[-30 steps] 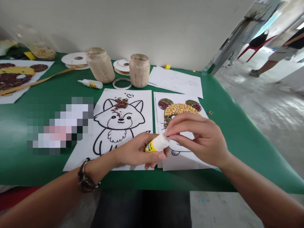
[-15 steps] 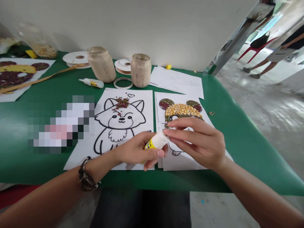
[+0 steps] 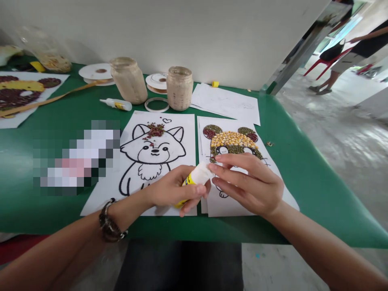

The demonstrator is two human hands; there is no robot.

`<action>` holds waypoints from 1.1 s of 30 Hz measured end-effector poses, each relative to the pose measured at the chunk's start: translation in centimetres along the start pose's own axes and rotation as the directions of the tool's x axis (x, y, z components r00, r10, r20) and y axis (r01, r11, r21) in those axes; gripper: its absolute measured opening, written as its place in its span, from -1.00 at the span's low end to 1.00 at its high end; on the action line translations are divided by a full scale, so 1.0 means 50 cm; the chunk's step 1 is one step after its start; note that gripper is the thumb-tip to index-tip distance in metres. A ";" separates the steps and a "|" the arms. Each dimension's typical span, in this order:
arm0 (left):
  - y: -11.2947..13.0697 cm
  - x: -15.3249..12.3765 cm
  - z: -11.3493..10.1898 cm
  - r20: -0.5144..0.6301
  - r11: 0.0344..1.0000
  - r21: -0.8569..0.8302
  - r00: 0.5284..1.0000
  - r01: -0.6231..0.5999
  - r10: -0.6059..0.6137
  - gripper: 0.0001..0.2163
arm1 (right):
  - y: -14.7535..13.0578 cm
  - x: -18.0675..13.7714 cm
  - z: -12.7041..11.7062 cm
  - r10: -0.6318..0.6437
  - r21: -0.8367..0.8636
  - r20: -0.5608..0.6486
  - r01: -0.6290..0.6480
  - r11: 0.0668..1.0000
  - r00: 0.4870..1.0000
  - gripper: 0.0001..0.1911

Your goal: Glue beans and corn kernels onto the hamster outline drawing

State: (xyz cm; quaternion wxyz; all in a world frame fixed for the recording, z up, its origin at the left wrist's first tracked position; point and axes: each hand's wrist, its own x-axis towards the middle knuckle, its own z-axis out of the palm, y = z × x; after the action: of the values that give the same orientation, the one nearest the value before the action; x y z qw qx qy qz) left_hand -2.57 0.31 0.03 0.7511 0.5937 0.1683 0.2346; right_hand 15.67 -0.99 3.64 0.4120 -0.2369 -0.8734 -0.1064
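A white glue bottle with a yellow label [image 3: 200,173] is gripped in my left hand [image 3: 176,188], its top tilted up to the right. The fingers of my right hand [image 3: 254,182] are bent round the bottle's top end and touch it; the thumb is mostly hidden. Below my left hand lies a sheet with a line-drawn fox [image 3: 154,155], a small heap of red and green beans [image 3: 155,129] on its forehead. Partly behind my right hand is a second animal picture [image 3: 233,139], its head covered with yellow corn and beans.
Two cloudy jars [image 3: 129,81] stand by the wall near ribbon spools [image 3: 96,73] and a tape ring [image 3: 157,104]. Another glue bottle [image 3: 117,104] lies left of them. Loose papers [image 3: 226,103] and a yellow cap [image 3: 215,84] are at the back. A person [image 3: 348,56] stands beyond the table.
The glue bottle has turned slightly more upright in my left hand. My right fingers have shifted a little left and down, still at its top. The person in the background has moved.
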 end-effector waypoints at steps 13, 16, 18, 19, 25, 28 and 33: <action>0.002 0.003 0.003 -0.039 0.999 0.050 0.999 -0.011 0.013 -0.59 | -0.007 0.000 0.012 0.099 0.092 -0.065 -0.093 0.991 0.993 -0.83; 0.002 0.002 0.005 -0.070 0.996 0.090 0.997 -0.019 0.026 -0.59 | -0.012 0.000 0.014 0.152 0.114 -0.073 -0.143 0.983 0.986 -0.81; 0.001 0.002 0.005 -0.085 0.995 0.100 0.996 -0.014 0.022 -0.59 | -0.017 0.000 0.016 0.189 0.136 -0.073 -0.178 0.975 0.979 -0.81; 0.001 0.002 0.005 -0.092 0.995 0.100 0.996 -0.012 0.021 -0.59 | -0.018 0.000 0.016 0.200 0.147 -0.077 -0.187 0.971 0.977 -0.81; 0.002 0.003 0.006 -0.138 0.995 0.098 0.990 -0.008 0.022 -0.60 | -0.022 0.001 0.015 0.216 0.163 -0.083 -0.200 0.966 0.973 -0.80; 0.005 0.002 0.009 -0.161 0.995 0.103 0.987 0.007 0.010 -0.60 | -0.022 0.002 0.012 0.227 0.150 -0.074 -0.214 0.965 0.971 -0.80; 0.008 0.004 0.011 -0.184 0.992 0.123 0.983 0.019 0.004 -0.61 | -0.025 0.004 0.011 0.243 0.173 -0.082 -0.227 0.959 0.966 -0.80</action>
State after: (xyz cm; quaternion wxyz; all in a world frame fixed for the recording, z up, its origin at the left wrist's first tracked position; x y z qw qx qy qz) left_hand -2.16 0.05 0.57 0.6948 0.6144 0.2534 0.2748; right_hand 14.56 -1.77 3.44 0.4839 -0.2989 -0.8225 0.0028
